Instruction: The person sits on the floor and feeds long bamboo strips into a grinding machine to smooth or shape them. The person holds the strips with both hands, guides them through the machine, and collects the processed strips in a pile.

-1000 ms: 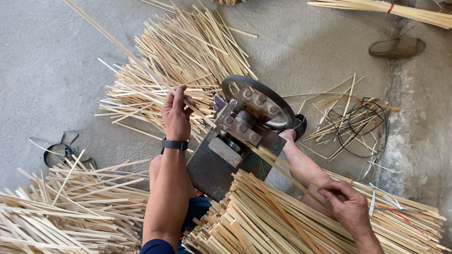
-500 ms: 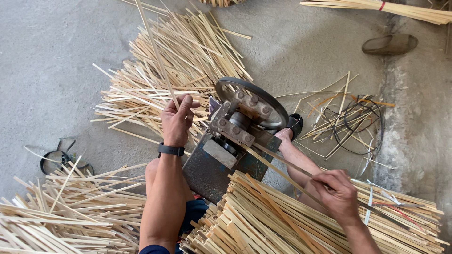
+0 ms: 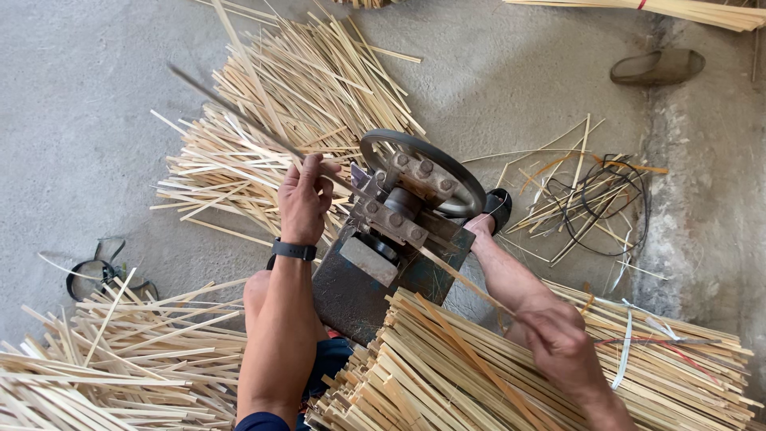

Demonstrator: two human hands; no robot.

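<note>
A small metal splitting machine (image 3: 399,231) with a round wheel (image 3: 423,164) stands on the concrete floor. My left hand (image 3: 305,199) is at its far side, fingers closed on a thin bamboo strip (image 3: 239,116) that runs up and to the left. My right hand (image 3: 562,339) rests over a stack of bamboo slats (image 3: 479,375) at the near right, pinching one slat (image 3: 459,279) that leads into the machine. A black watch (image 3: 294,251) is on my left wrist.
A heap of split strips (image 3: 279,104) lies beyond the machine. More slats (image 3: 104,359) are piled at the near left. Black wire loops (image 3: 606,199) and loose strips sit at the right, a sandal (image 3: 658,68) at the far right, black straps (image 3: 100,275) at the left.
My left hand has drawn a strip farther out of the machine's far side. My right hand has slid down and right over the slat stack.
</note>
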